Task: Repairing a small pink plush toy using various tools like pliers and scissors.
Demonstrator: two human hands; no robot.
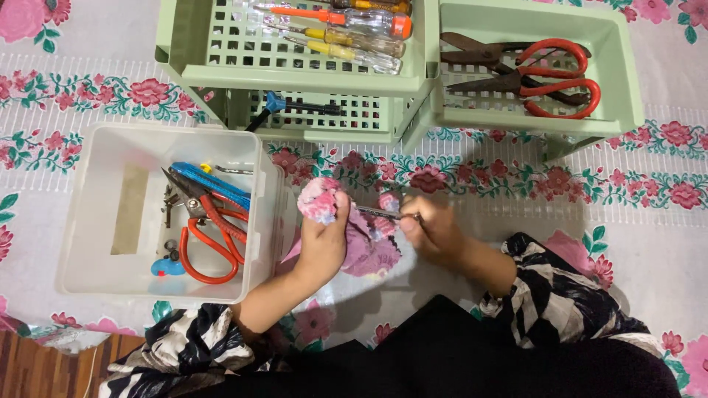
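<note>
My left hand (322, 243) grips a bunched pink floral cloth (369, 247) in front of me. The cloth wraps around a thin metal tool (377, 213) whose shaft shows between my hands. My right hand (431, 230) is closed on the other end of that tool, just right of the cloth. What kind of tool it is cannot be told, since its ends are hidden by cloth and fingers.
A clear plastic box (88, 221) at left holds red-handled scissors (210, 247), a blue tool and small parts. Behind stand green baskets: one (221, 74) with several screwdrivers (354, 33), one (616, 66) with red-handled scissors (549, 77). A floral tablecloth lies under everything.
</note>
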